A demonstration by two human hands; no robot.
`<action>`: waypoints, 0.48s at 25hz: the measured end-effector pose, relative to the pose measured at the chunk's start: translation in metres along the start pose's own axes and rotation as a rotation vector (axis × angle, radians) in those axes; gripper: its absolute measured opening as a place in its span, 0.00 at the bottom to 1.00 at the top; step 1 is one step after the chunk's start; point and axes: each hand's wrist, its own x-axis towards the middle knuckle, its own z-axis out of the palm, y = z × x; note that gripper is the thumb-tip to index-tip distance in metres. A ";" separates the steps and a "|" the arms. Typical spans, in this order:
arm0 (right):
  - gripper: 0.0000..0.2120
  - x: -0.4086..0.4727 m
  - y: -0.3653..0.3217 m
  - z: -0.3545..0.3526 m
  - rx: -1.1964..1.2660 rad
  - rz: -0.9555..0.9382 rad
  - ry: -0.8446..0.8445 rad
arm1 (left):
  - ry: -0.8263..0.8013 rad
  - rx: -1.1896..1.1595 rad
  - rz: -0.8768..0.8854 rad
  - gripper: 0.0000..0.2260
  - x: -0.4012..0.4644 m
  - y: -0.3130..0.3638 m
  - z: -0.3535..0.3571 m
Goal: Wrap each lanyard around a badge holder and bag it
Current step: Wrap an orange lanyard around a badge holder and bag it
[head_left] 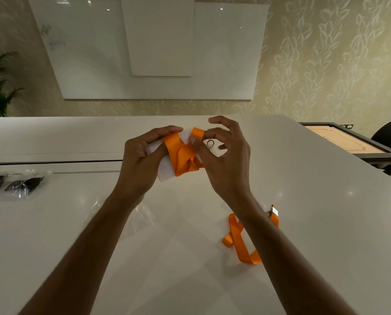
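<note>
Left hand [142, 160] gripped the holder [165, 173] above the table [303, 178], and the right hand [224, 155] pinched the orange lanyard [183, 155] wound round it. Ribbon looked soft, light and slippery, so I'd pinch near the free end. No readable writing anywhere.

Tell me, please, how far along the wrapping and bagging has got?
Done: two bagged sets with dark lanyards lie at the table's left edge. In hand: the left hand grips a holder while the right hand pinches the orange lanyard being wound round it. Left: bagging it in the empty bag, then the second orange lanyard near the right forearm.
</note>
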 end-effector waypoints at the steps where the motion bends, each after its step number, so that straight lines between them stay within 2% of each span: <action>1: 0.04 0.001 0.001 0.000 -0.028 -0.027 -0.005 | 0.002 -0.007 -0.002 0.14 0.000 -0.001 -0.001; 6: 0.07 0.002 -0.003 -0.003 -0.025 -0.191 -0.090 | -0.004 0.001 0.024 0.12 0.002 -0.004 -0.003; 10: 0.04 0.002 -0.005 -0.008 0.077 -0.095 -0.095 | 0.012 0.026 0.015 0.10 0.001 -0.005 -0.003; 12: 0.09 0.002 -0.007 -0.007 0.157 -0.020 -0.116 | 0.009 0.047 0.023 0.10 0.001 -0.003 -0.002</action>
